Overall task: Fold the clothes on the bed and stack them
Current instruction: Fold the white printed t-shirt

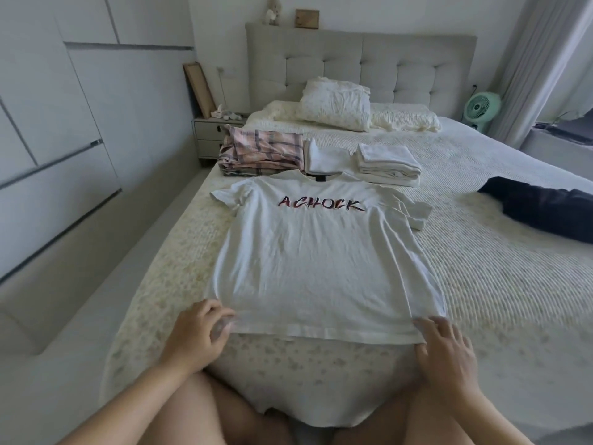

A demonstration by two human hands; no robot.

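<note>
A white T-shirt with red "ACHOCK" lettering lies flat, front up, on the bed, its collar pointing to the headboard. My left hand pinches the hem's left corner. My right hand holds the hem's right corner. Beyond the collar sit a folded pink plaid garment, a folded white piece and a stack of folded white cloth. A dark garment lies unfolded at the right.
A pillow and a rumpled blanket lie by the grey padded headboard. A nightstand stands left of the bed, a green fan at the right. White wardrobe doors line the left wall.
</note>
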